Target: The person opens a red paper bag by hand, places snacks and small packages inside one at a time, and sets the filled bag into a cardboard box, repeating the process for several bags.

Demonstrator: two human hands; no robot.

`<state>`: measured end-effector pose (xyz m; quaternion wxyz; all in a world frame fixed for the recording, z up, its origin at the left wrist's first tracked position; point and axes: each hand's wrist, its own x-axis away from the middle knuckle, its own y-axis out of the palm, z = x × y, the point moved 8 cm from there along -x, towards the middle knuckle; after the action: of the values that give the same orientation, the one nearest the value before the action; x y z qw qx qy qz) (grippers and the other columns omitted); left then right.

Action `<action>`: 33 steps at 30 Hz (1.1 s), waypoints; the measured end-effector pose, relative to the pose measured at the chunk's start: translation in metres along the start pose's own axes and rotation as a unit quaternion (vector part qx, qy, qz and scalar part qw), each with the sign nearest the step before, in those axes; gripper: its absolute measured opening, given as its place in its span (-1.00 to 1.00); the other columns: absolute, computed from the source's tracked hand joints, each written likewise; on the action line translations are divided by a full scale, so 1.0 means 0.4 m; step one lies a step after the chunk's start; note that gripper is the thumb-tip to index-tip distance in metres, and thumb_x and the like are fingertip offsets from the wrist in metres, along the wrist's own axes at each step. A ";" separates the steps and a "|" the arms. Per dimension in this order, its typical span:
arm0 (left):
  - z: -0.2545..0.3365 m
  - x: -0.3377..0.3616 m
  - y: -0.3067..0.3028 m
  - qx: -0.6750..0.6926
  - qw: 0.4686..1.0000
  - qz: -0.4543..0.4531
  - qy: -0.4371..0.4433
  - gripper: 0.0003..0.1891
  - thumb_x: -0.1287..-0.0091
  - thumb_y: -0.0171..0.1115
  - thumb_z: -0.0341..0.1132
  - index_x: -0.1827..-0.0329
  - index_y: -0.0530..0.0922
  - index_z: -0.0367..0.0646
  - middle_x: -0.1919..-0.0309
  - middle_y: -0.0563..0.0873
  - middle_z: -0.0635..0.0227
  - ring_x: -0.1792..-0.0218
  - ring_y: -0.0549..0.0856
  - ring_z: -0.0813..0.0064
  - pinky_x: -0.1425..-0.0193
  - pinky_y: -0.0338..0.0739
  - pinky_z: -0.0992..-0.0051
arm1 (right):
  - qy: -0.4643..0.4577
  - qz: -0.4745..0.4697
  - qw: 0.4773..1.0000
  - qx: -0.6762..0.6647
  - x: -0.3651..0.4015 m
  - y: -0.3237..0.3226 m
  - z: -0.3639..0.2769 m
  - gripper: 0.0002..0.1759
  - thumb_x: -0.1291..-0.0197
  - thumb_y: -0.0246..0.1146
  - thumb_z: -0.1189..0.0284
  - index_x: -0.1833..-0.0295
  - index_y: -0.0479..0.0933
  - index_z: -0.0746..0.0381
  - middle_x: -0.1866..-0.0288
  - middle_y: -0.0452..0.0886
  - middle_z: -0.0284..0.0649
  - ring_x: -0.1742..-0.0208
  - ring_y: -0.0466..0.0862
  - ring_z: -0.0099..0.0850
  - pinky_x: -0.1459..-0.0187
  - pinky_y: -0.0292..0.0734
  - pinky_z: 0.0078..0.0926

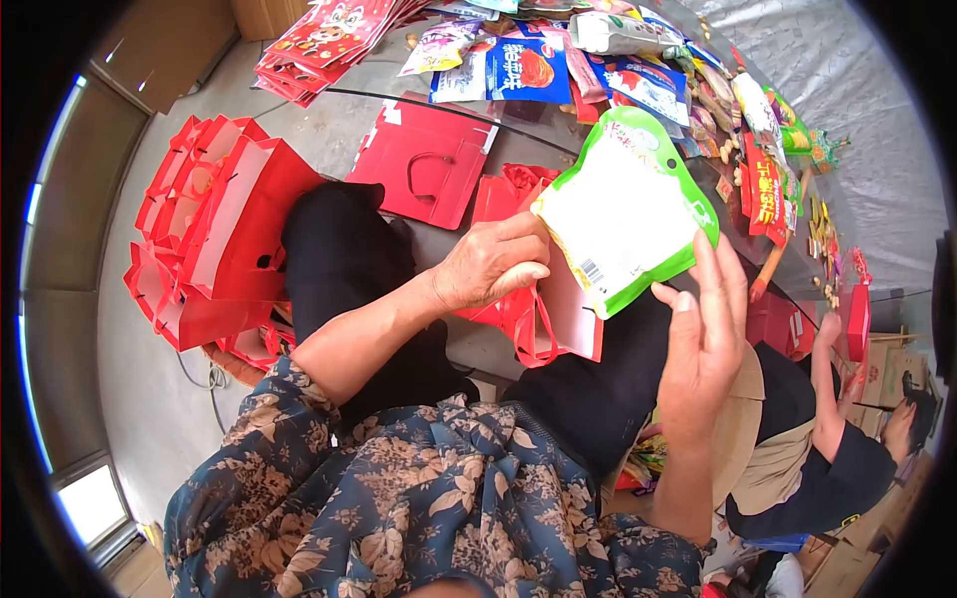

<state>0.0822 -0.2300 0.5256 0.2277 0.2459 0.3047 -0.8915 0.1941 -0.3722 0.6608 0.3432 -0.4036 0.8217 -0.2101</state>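
Observation:
A green-edged snack packet [628, 214] with a pale, glare-washed face and a barcode is held up in front of me. My right hand [708, 334] grips its right edge between thumb and fingers. Below and behind the packet, a red paper gift bag [493, 199] stands between my legs, its pale inside and a red ribbon handle showing. My left hand [495, 264] is closed at the bag's upper edge, next to the packet's left corner; its fingertips are partly hidden.
Red gift bags [214, 229] stand grouped at left. A flat red bag [424, 164] lies ahead, near a stack of red printed packets [324, 45]. Several snack packets, including a blue one [528, 70], cover the table at the upper right. Another person [817, 439] works at right.

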 end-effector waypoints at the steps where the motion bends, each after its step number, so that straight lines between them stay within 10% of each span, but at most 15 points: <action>1: -0.002 -0.002 0.000 -0.002 1.000 0.002 -0.002 -0.70 -0.53 0.13 -0.14 0.22 0.61 -0.20 0.23 0.62 0.21 0.22 0.68 0.21 0.14 0.61 0.31 | -0.004 0.003 1.000 0.017 0.008 0.002 -0.006 -0.52 -0.49 -0.05 0.62 -0.47 0.38 0.44 -0.47 0.35 0.10 -0.35 0.55 -0.16 -0.11 0.71 -0.34; 18: 0.014 -0.009 0.002 -0.007 1.000 0.001 0.006 -0.68 -0.51 0.15 -0.10 0.13 0.64 -0.22 0.19 0.61 0.20 0.23 0.67 0.19 0.14 0.60 0.29 | 0.038 -0.122 0.992 0.020 0.088 0.183 0.057 -0.45 -0.33 0.11 0.66 -0.44 0.37 0.44 -0.59 0.18 0.20 -0.52 0.36 0.14 -0.41 0.40 -0.15; 33: 0.015 -0.004 0.006 -0.007 1.000 -0.014 0.005 -0.68 -0.50 0.16 -0.15 0.22 0.62 -0.27 0.19 0.61 0.14 0.14 0.70 0.15 0.03 0.62 0.30 | 0.067 -0.079 0.993 0.058 0.089 0.052 0.153 -0.58 -0.33 0.17 0.62 -0.29 0.53 0.39 -0.33 0.56 0.06 -0.33 0.59 -0.02 -0.34 0.47 -0.21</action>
<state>0.0828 -0.2353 0.5297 0.2152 0.2449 0.3154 -0.8912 0.2126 -0.3928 0.5925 0.2923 -0.4316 0.7951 -0.3100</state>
